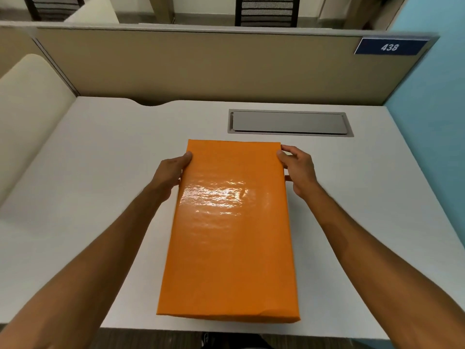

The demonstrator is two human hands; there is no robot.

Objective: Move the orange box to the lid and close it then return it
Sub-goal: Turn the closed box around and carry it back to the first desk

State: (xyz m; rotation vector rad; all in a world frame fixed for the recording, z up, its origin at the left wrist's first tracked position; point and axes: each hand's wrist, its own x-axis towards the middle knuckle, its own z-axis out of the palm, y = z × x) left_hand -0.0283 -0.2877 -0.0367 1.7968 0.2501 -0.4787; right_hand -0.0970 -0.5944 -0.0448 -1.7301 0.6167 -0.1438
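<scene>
A long orange box (230, 238) with a glossy top lies lengthwise on the white desk (100, 172), reaching from the middle to the near edge. Only its closed, lidded top face shows; no separate lid is visible. My left hand (171, 172) grips the box's left side near the far corner, thumb on top. My right hand (298, 170) holds the right side near the far right corner, fingers curled round the edge. Whether the box rests on the desk or is slightly lifted, I cannot tell.
A grey metal cable hatch (289, 122) is set into the desk just beyond the box. A beige partition (201, 69) walls the back, with a blue sign reading 438 (390, 47). A cream panel (27, 117) stands at the left, a light blue wall (432, 122) at the right.
</scene>
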